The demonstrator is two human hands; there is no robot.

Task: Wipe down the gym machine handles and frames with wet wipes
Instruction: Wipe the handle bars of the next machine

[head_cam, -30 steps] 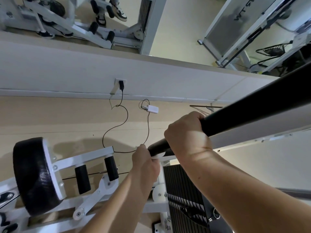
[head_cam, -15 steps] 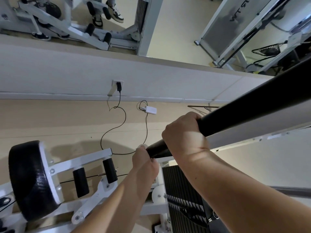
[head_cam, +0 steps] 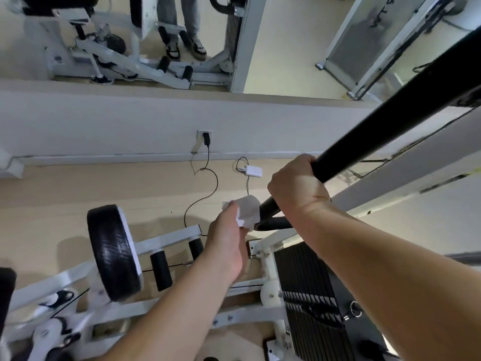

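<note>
A long black bar (head_cam: pixel 390 121) slants from upper right down to centre, blocking that diagonal. The right hand (head_cam: pixel 296 188) wraps its lower part; the left hand (head_cam: pixel 229 243) holds a white wipe (head_cam: pixel 248 211) against the bar's tip, so the tip is closed in. Below the bar, a white frame beam (head_cam: pixel 406 178) and the black weight stack (head_cam: pixel 309 295) fill the right side. At lower left stand a round black pad (head_cam: pixel 112 254) and 2 black rollers (head_cam: pixel 160 269). Open floor (head_cam: pixel 104 188) lies left of the hands, crossed by a thin black cable (head_cam: pixel 205 196).
</note>
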